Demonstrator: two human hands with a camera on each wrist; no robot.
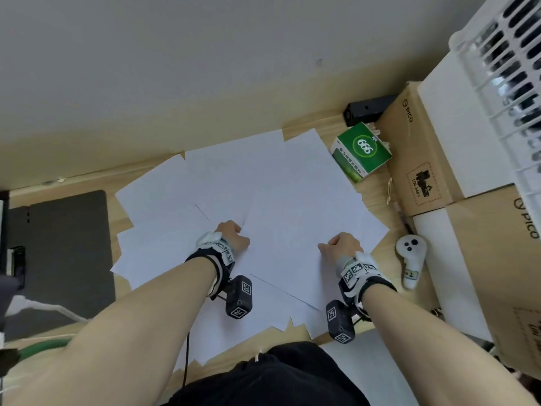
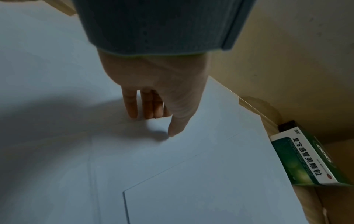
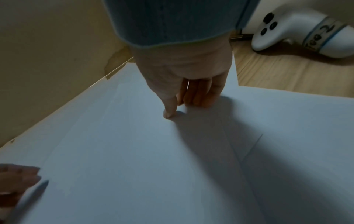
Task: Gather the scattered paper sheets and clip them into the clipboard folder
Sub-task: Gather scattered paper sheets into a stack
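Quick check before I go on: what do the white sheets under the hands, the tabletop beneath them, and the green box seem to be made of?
White sheets: thin matte paper, judging by crisp overlapping edges lying flat. Tabletop: light wood or wood-look laminate; grain lines show, but which one is unclear. Green box with "666": printed cardboard, slightly glossy, with folded edges and printed text.

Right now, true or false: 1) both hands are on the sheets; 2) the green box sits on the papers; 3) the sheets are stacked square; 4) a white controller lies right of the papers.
1) True: left hand and right hand touch the paper sheets with their fingertips.
2) False: the green box sits on the desk beside them.
3) False: they lie fanned, overlapping at angles.
4) True: the white controller lies there.
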